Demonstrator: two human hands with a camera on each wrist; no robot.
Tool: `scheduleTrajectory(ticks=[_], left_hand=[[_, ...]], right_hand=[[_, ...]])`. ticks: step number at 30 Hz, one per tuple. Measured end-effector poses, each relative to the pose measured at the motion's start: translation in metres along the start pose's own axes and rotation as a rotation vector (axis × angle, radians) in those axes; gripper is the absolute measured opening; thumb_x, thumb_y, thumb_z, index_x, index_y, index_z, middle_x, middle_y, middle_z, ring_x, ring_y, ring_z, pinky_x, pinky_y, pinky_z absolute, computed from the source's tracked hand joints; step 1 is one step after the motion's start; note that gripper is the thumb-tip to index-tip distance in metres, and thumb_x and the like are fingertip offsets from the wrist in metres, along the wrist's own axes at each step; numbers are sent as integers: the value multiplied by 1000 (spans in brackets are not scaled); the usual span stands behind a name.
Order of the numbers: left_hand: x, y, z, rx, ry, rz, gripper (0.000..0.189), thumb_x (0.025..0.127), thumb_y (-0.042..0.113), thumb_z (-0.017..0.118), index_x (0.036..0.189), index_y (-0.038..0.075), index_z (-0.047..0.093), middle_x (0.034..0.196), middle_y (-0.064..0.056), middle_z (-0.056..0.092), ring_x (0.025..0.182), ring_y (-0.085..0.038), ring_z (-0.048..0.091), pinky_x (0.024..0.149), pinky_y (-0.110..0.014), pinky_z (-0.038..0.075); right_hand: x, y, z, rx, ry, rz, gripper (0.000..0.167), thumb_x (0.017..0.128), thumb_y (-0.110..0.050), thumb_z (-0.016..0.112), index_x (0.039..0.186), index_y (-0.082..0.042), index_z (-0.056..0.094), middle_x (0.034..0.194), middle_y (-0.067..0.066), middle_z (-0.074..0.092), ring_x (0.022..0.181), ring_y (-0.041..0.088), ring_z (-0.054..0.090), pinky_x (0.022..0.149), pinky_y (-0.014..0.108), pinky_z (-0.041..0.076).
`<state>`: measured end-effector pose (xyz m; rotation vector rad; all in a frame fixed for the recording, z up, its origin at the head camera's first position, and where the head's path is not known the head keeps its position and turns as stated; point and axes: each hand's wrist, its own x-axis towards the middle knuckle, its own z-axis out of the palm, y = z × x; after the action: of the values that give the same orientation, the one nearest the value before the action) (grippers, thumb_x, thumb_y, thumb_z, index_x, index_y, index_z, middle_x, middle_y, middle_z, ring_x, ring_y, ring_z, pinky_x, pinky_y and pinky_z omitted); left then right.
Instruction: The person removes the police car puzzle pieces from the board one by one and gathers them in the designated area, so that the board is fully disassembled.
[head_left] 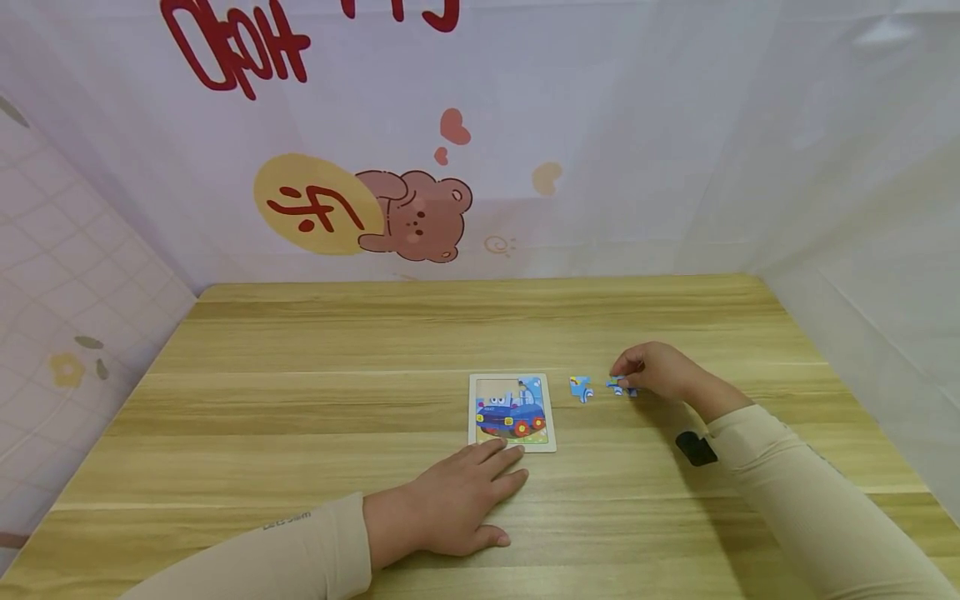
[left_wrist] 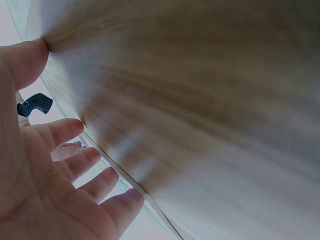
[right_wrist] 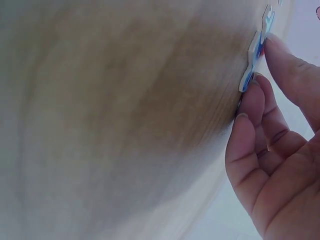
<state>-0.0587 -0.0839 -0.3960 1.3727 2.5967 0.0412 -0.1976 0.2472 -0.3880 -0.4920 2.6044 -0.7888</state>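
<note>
A small jigsaw board with a pale border and a blue cartoon truck lies on the table; its upper left part shows a bare grey backing. My left hand rests flat with spread fingers, the fingertips at the board's lower edge. To the right, my right hand pinches a blue puzzle piece between thumb and fingers, low at the tabletop. The fingers partly cover this piece in the head view. Between the board and that hand lies a loose puzzle piece, blue with a touch of yellow and red.
The wood-grain table spreads around both hands. Behind it hangs a white cloth printed with a bear, hearts and red lettering. More pale cloth hangs at both sides. A black device sits at the right wrist.
</note>
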Motion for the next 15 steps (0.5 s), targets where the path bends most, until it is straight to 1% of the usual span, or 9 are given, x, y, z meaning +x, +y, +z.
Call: scheduleTrajectory(ticks=[7, 9, 12, 15], left_hand=[[0, 0, 1, 21, 13, 0, 66, 93, 55, 53, 145, 15, 43, 153, -7, 35, 140, -27, 32, 111, -39, 33], [0, 0, 1, 21, 15, 1, 66, 93, 55, 52, 145, 16, 43, 153, -7, 35, 140, -27, 32, 111, -39, 33], [0, 0, 1, 16, 13, 0, 66, 93, 55, 52, 146, 16, 43, 153, -7, 35, 140, -27, 31, 111, -39, 32], [0, 0, 2, 17, 16, 1, 66, 93, 55, 52, 145, 16, 43, 153, -7, 34, 140, -27, 32, 111, -38, 32]], right_hand=[[-1, -2, 0, -21, 1, 6, 11, 90, -4, 64, 99, -2, 71, 89, 1, 69, 83, 17, 59, 73, 34, 49], [-2, -3, 0, -17, 12, 2, 12, 91, -6, 64, 101, -2, 70, 91, 2, 69, 85, 18, 59, 74, 35, 49], [-1, -7, 2, 7, 69, -6, 17, 91, -6, 63, 106, 0, 68, 94, 6, 66, 86, 20, 57, 74, 36, 48], [1, -16, 5, 34, 155, -28, 22, 93, -7, 62, 112, 2, 66, 100, 12, 63, 90, 25, 56, 76, 38, 48]])
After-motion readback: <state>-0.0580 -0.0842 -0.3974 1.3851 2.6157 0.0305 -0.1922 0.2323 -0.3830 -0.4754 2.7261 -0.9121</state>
